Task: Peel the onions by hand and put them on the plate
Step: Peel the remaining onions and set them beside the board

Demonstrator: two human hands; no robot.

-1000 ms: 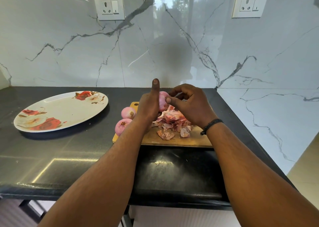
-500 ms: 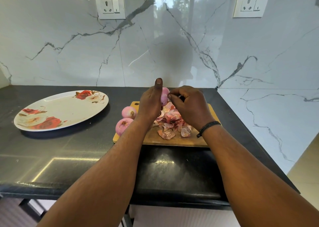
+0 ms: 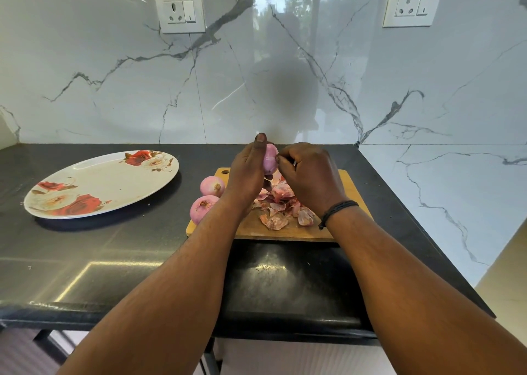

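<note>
Held onion (image 3: 270, 160): being gripped in the left hand (image 3: 247, 172) above the far end of the cutting board (image 3: 288, 230), thumb standing straight up along its near side, other fingers hidden behind. Long axis is running roughly upright; which end is root or tip cannot be told.

Right hand (image 3: 309, 175): fingers curled, tips pinching at the onion's right flank. Compared with a second ago, this hand is sitting closer in and the onion is showing less of its face, so the skin is judged to be still coming off.

Loose skins (image 3: 281, 203): lying heaped on the board beneath both hands.

Two more onions (image 3: 212, 185) and (image 3: 202, 208): resting at the board's left edge, apparently already bare.

Plate (image 3: 94, 175): sitting well to the left on the dark counter (image 3: 114, 249), carrying no onions; placement is not yet begun.
</note>
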